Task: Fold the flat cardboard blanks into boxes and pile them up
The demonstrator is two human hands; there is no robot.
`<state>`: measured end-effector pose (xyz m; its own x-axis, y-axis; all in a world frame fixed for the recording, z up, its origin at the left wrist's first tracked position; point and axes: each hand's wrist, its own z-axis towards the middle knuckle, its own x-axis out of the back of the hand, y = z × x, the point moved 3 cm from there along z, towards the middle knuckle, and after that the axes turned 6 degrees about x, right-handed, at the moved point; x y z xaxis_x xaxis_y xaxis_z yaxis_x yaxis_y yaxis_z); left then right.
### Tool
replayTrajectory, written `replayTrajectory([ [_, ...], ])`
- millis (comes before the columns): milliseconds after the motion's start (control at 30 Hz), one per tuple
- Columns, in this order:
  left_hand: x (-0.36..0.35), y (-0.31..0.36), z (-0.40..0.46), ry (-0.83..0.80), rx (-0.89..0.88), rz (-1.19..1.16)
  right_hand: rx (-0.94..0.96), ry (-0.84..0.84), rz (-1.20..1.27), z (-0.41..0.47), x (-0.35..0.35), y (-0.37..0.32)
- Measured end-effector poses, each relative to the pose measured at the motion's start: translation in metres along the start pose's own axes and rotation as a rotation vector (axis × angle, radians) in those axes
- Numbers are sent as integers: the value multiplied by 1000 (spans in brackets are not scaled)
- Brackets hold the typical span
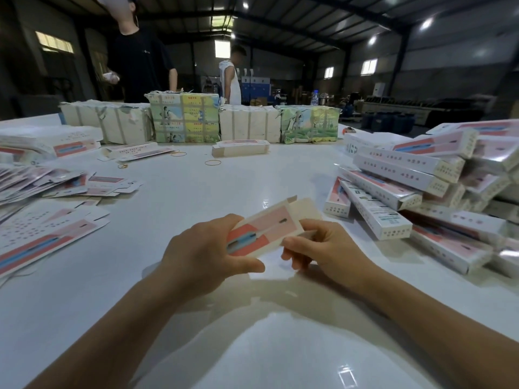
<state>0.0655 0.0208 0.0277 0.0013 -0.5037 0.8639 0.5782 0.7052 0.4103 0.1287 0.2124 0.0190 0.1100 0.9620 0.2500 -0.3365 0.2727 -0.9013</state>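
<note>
Our left hand [209,255] and right hand [317,248] both grip a half-folded box [266,228] just above the near table [196,192]. Blanks [50,186] lie left, the box pile [421,186] right, wrapped bundles [184,117] far.

white table [252,178] | dark metal roof [309,18] | bright windows [368,66] | ceiling lamps [427,23]

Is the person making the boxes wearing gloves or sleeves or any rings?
No gloves. The left hand and right hand are both bare, and so are both forearms all the way to the picture's bottom edge, so no sleeves show. I can't see any rings, watch or bracelet either.
</note>
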Motion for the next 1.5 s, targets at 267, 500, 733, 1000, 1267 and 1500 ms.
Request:
replayTrajectory([
  [267,6,-13,0,110,89,-90,207,404,-139,-4,6,-4],
  [500,-5,-7,-2,90,39,-56,148,311,-126,-8,-15,-5],
  [733,-10,-1,-5,89,-4,-33,99,303,-81,-8,-9,-6],
  [1000,-10,2,-5,71,-37,129,-53,259,-50,-5,-10,3],
  [1267,-13,6,-4,85,-37,213,31,174,-210,-3,-13,-3],
  [1500,-15,8,-3,87,27,202,9,260,-566,1,-2,0],
])
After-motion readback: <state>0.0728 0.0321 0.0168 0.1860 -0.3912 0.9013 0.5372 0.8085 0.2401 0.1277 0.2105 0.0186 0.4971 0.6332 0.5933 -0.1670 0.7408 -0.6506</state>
